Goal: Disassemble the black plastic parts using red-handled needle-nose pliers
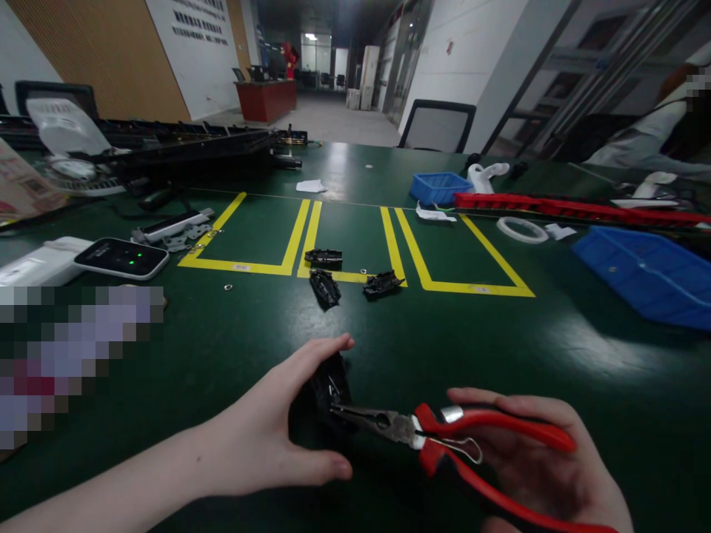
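My left hand [261, 429] curls around a black plastic part [332, 385], its fingers along the far side and the thumb apart below. In my right hand [547, 459] is a pair of needle-nose pliers [394, 428] with red and black handles. The plier tips reach the face of the part; whether they pinch anything there is too small to tell. A thin wire spring shows between the handles. Beyond my hands lie three similar black parts: one part [324, 257] across the yellow tape, another part [325, 289] just in front of it, and a third part [382, 283] to the right.
Yellow tape [244, 268] marks three bays on the green table [266, 318]. At right stand a large blue bin [649, 274], a small blue bin [438, 186], a tape roll [522, 229] and a red strip [555, 207]. A phone-like device [121, 257] lies left. A person [638, 141] sits far right.
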{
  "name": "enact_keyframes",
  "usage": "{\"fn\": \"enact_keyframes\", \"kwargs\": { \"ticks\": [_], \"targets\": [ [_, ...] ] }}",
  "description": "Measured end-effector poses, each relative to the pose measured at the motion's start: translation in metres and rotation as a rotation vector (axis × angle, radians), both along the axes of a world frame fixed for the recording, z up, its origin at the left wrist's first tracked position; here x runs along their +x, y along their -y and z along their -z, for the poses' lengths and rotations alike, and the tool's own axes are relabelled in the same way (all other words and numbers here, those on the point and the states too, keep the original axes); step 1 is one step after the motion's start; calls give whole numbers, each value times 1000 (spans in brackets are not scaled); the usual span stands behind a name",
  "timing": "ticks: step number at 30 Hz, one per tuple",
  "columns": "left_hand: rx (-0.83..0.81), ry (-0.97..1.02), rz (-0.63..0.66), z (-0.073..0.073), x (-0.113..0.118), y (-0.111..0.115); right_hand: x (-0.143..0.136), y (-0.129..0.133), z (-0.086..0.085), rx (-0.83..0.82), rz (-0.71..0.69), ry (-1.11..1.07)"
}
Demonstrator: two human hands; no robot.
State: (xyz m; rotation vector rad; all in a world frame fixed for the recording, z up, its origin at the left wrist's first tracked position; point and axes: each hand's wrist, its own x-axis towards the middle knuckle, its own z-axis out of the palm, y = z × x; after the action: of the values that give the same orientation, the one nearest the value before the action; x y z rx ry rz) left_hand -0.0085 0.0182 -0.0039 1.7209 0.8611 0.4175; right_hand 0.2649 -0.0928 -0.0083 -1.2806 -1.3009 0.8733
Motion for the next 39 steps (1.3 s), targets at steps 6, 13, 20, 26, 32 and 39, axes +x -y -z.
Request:
{"fn": "enact_keyframes", "kwargs": {
  "ticks": [6,13,20,26,32,39],
  "targets": [
    [88,-28,-5,4,4,1,-12,-3,1,92,-66,-1],
    [138,-44,51,2,4,0,-9,-1,3,56,-105,-7],
    [107,-11,98,-2,2,-2,-11,-2,0,-12,-95,-88],
    [48,12,145,-4,-2,-6,-28,-4,-8,-120,92,-227],
    [60,22,177,-2,-3,-8,-26,-5,-8,-198,76,-292],
    [90,10,186,-1,0,-7,-26,-5,-8,-194,85,-288]
  ]
}}
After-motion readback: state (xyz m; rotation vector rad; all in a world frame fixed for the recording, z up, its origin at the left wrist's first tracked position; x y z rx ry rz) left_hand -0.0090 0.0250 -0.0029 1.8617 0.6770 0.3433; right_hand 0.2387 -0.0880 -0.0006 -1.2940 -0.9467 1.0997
